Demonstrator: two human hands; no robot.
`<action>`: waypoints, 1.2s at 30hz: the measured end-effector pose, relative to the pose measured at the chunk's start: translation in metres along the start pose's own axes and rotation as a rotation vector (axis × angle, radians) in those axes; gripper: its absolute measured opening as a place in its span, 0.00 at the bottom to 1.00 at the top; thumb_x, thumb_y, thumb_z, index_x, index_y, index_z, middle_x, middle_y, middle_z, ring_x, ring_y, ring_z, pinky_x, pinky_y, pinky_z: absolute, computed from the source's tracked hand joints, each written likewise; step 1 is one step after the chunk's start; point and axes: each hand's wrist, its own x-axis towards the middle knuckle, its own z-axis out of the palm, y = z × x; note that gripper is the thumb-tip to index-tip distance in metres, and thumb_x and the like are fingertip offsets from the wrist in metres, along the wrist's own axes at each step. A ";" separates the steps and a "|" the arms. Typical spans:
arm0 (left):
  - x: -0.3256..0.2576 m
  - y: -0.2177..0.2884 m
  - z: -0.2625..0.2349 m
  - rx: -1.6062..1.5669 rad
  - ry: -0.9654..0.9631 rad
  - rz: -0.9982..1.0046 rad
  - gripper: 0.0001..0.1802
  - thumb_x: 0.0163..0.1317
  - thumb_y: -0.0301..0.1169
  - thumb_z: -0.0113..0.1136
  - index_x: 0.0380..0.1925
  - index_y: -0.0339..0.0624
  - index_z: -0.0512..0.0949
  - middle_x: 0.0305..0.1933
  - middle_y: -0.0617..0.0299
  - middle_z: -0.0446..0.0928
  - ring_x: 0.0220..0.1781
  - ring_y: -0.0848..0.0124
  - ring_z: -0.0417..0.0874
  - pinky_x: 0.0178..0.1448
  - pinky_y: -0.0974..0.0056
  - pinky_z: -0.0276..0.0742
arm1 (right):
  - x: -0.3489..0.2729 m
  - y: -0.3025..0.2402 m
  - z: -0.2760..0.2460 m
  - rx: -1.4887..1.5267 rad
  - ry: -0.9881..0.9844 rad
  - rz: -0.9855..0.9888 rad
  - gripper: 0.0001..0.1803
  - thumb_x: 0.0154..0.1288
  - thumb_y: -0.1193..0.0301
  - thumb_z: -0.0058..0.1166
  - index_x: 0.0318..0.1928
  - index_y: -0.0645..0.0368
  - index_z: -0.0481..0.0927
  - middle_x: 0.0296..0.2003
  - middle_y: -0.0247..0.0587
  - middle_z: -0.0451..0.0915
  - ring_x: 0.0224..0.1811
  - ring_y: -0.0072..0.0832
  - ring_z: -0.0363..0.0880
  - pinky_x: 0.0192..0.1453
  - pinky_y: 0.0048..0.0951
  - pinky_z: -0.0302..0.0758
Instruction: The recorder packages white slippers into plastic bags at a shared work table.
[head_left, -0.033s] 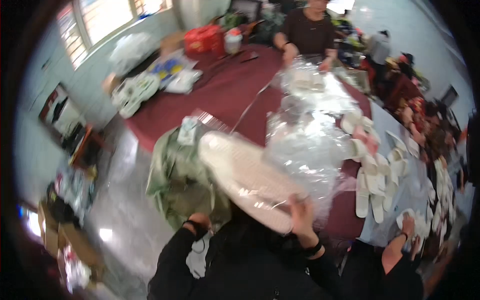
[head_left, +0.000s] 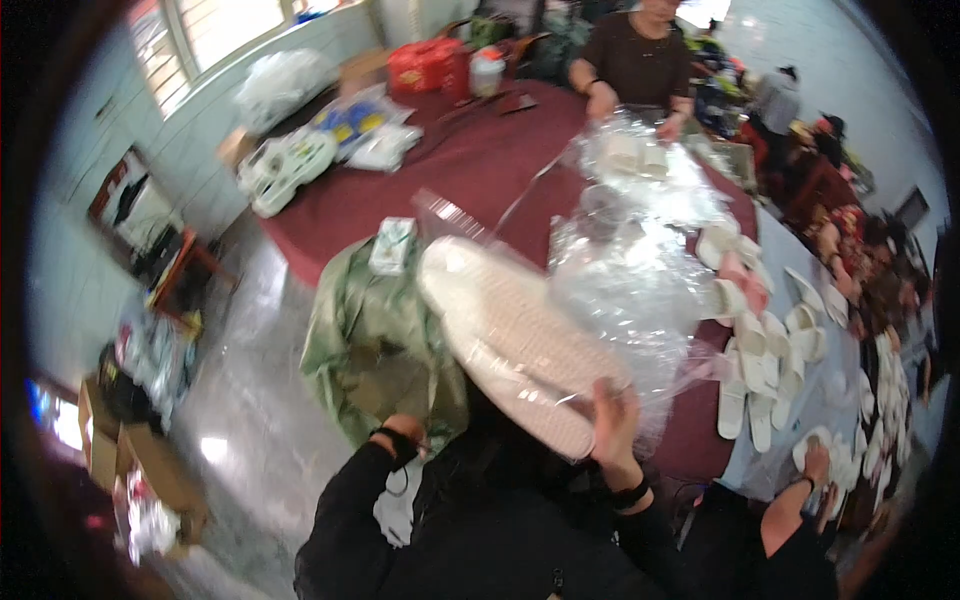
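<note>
My right hand (head_left: 615, 425) is closed on the heel end of a pair of pale pink slippers (head_left: 535, 345) in a clear plastic bag. The slippers slant up to the left, their toe end over the rim of an open green sack (head_left: 335, 305). Low at the sack's near edge, my left hand (head_left: 408, 432) has its fingers curled on the material, partly hidden. A small white and green box (head_left: 393, 247) rests at the sack's far rim. Right of the slippers lies a heap of clear plastic bags (head_left: 630, 270) on the dark red tablecloth (head_left: 450, 165).
Across the table, a person (head_left: 635, 60) handles bagged slippers. White slippers (head_left: 755, 370) lie on a pale surface at right, where another person's hand (head_left: 817, 462) touches some. Bagged clogs (head_left: 285, 170) and a red bag (head_left: 428, 68) sit on the table's far left. Cardboard boxes (head_left: 160, 475) stand on the floor.
The whole view has shifted slightly and become sharper. My right hand keeps its grip on the bagged slippers, and my left hand stays at the sack's edge.
</note>
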 end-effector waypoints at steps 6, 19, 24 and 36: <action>0.029 -0.034 0.052 0.156 0.015 -0.243 0.13 0.46 0.39 0.58 0.28 0.44 0.82 0.33 0.51 0.81 0.41 0.51 0.81 0.43 0.53 0.75 | 0.015 0.005 0.036 0.141 0.004 -0.060 0.17 0.68 0.67 0.50 0.51 0.66 0.73 0.43 0.44 0.79 0.39 0.28 0.80 0.38 0.30 0.81; -0.004 -0.009 0.036 0.069 0.055 -0.119 0.14 0.40 0.39 0.61 0.25 0.43 0.82 0.31 0.47 0.80 0.38 0.51 0.81 0.42 0.52 0.74 | -0.006 0.065 0.162 -0.381 -0.290 -0.119 0.18 0.66 0.64 0.49 0.47 0.69 0.73 0.28 0.53 0.79 0.31 0.42 0.80 0.36 0.37 0.72; 0.017 -0.007 0.027 0.154 -0.044 -0.132 0.13 0.45 0.38 0.60 0.27 0.42 0.82 0.32 0.49 0.80 0.38 0.52 0.81 0.42 0.52 0.74 | 0.010 0.107 0.176 -0.261 -0.634 -0.161 0.37 0.64 0.60 0.51 0.66 0.68 0.53 0.64 0.65 0.55 0.68 0.55 0.52 0.68 0.42 0.55; 0.046 -0.027 0.060 0.206 0.037 0.029 0.10 0.58 0.35 0.53 0.32 0.45 0.82 0.33 0.57 0.81 0.33 0.57 0.79 0.39 0.53 0.74 | 0.010 0.055 0.115 -0.614 -0.671 -0.438 0.23 0.60 0.67 0.56 0.54 0.62 0.71 0.55 0.55 0.69 0.57 0.51 0.67 0.60 0.45 0.65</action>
